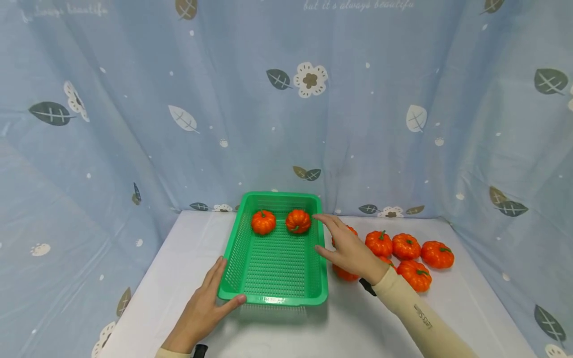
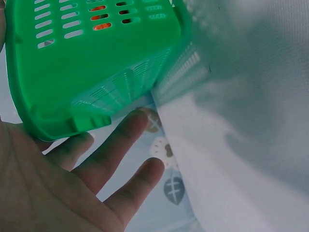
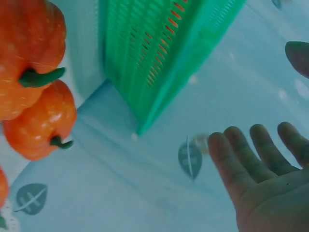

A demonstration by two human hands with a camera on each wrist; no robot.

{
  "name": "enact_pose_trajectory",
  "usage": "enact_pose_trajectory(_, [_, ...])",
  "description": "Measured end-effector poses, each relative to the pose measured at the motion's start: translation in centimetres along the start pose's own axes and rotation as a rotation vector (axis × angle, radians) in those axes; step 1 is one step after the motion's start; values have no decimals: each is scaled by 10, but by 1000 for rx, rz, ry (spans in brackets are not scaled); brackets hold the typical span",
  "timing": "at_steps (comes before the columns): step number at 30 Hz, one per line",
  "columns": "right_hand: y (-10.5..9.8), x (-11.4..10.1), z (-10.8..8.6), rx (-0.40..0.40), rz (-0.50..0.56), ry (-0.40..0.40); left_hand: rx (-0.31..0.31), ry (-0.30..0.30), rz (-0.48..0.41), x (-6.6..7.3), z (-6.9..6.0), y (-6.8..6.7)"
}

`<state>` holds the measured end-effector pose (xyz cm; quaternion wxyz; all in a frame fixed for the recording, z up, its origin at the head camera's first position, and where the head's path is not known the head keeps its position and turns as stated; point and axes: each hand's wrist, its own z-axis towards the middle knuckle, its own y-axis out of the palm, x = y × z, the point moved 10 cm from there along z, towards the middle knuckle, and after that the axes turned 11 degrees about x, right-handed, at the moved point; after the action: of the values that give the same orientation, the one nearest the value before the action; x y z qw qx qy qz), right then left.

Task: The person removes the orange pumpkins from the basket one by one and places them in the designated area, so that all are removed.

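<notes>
A green perforated plastic basket (image 1: pixel 279 258) stands on the white table with two small orange pumpkins in its far part, one pumpkin (image 1: pixel 263 222) at left and another pumpkin (image 1: pixel 298 221) at right. My left hand (image 1: pixel 203 306) is at the basket's near left corner, fingers straight along the side and thumb by the front rim. In the left wrist view its fingers (image 2: pixel 113 154) are spread beside the green wall. Over the basket's right rim hovers my right hand (image 1: pixel 346 246), fingers extended and apart, holding nothing. Its palm and spread fingers (image 3: pixel 263 159) show in the right wrist view.
To the basket's right lie several more orange pumpkins (image 1: pixel 406 247) with green stems, some partly hidden behind my right hand and forearm. A light blue curtain (image 1: pixel 250 124) with leaf and flower prints hangs behind the white table (image 1: pixel 179 268) and along its sides.
</notes>
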<state>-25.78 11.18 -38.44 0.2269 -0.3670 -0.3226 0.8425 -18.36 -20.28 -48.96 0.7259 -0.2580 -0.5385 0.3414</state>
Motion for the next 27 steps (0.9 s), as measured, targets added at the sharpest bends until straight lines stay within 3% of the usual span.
enact_pose_trajectory(5, [28, -2, 29, -69, 13, -100, 11, 9, 5, 1, -1, -1])
enact_pose_trajectory(11, [50, 10, 57, -48, 58, -146, 5, 2, 4, 1, -1, 0])
enact_pose_trajectory(19, [83, 27, 74, -67, -24, -117, 6, -3, -2, -1, 0, 0])
enact_pose_trajectory(27, [109, 47, 72, -167, -138, -47, -3, -8, 8, -1, 1, 1])
